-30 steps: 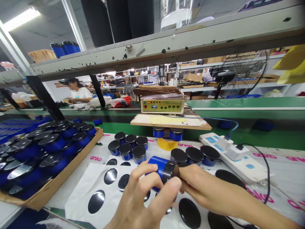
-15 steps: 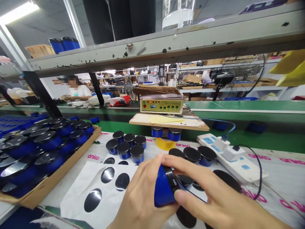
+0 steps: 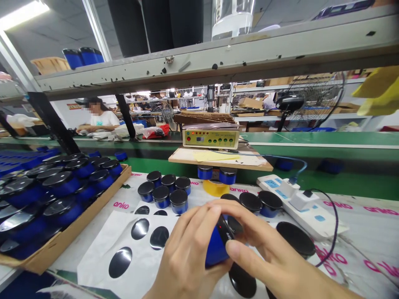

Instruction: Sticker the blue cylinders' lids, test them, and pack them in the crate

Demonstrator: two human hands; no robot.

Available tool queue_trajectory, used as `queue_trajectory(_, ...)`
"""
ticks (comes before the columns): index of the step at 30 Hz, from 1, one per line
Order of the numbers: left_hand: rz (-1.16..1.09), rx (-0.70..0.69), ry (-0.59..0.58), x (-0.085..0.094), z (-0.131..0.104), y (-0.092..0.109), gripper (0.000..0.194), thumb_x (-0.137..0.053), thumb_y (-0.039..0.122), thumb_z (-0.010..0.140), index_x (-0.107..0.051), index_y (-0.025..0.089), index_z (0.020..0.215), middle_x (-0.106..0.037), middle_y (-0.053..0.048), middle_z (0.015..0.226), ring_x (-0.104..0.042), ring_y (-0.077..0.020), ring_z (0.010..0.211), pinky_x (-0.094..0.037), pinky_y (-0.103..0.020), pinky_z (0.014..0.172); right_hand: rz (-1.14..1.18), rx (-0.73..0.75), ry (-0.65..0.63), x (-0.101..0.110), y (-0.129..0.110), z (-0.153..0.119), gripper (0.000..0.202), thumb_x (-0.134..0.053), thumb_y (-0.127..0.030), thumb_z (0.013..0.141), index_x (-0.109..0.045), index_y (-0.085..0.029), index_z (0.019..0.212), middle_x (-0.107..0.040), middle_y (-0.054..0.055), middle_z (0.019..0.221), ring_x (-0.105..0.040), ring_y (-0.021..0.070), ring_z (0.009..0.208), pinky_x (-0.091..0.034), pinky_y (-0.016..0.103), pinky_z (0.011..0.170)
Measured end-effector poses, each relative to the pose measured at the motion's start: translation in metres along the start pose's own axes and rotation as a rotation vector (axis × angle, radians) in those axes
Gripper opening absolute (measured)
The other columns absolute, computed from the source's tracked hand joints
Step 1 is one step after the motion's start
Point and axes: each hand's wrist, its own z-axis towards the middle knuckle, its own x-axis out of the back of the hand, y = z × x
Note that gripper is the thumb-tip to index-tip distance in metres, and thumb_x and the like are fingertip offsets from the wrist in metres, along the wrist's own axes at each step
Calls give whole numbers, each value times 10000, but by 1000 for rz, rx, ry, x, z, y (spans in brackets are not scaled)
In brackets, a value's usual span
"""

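White, apparently paper-covered bench [image 3: 368,224], cluttered workshop

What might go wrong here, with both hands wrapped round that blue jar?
The jar is held tilted over the sticker sheet; if the left hand or right hand slips, it may drop and smudge the black stickers. A wrist could also knock the three jars just behind.

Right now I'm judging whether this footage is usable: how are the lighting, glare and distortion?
Head view: even, bright factory light; a ceiling tube blows out top left. Glare streaks the glossy black lids in the cardboard tray. Wide-angle bending curves the metal shelf. Both hands, left hand and right hand, around the blue cylinder, look slightly soft.
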Motion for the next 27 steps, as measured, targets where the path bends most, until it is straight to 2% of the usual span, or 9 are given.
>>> queue_trajectory(4,82,-41,-16,-4,-4,-1,675,-707,126,755,-377,64,1340,-575,-168,1181,-525,-264,1101,-509,-388,904,67,-94,-28,-1,1,-3,437,-378,-373,971,-279,-383,1397,-307,-7,1484,-277,180,1363,-273,360,1112)
queue_trajectory(6,131,-67,-22,-6,-5,-1,644,-709,144,756,-414,61,1322,-588,-172,1169,-534,-283,1070,-518,-411,873,100,-117,-2,-4,1,-4,411,-348,-348,976,-284,-384,1381,-291,-17,1488,-253,171,1371,-246,363,1125)
queue_trajectory(12,193,-108,-39,-9,-4,3,468,-651,157,793,-512,46,1226,-642,-179,1070,-582,-298,956,-556,-423,751,154,-179,90,-12,-3,-6,438,-273,-210,934,-327,-347,1345,-348,4,1444,-311,171,1345,-327,349,1084)
queue_trajectory(16,241,-157,-66,-11,-8,5,539,-712,211,747,-525,40,1222,-646,-181,1081,-593,-316,973,-561,-429,771,59,-144,159,-13,-11,-10,446,-290,-219,907,-390,-300,1334,-411,40,1405,-396,208,1295,-395,344,1039)
queue_trajectory(20,245,-160,-70,-14,-13,5,599,-759,216,697,-530,49,1226,-647,-170,1097,-595,-318,998,-551,-420,818,-51,-119,186,-14,-14,-10,475,-303,-224,902,-398,-297,1362,-435,40,1394,-397,214,1299,-404,334,1035)
queue_trajectory(23,135,-34,-33,-12,-11,5,538,-705,191,741,-509,99,1234,-645,-146,1121,-607,-281,1024,-546,-386,860,-58,-141,162,-13,-10,-8,505,-346,-295,922,-317,-303,1426,-394,48,1433,-370,231,1319,-399,362,1040)
queue_trajectory(25,17,188,-22,-6,-9,4,507,-684,253,767,-496,158,1228,-655,-110,1114,-642,-237,987,-565,-337,834,-13,-188,123,-7,-7,-7,547,-373,-397,938,-235,-315,1461,-333,48,1476,-350,242,1331,-405,384,1033)
queue_trajectory(27,-61,446,-22,2,-6,3,542,-671,394,775,-478,219,1250,-654,-82,1128,-667,-221,951,-585,-309,780,-25,-238,62,1,-5,-5,559,-392,-490,932,-251,-337,1452,-329,34,1481,-349,245,1329,-399,394,1033)
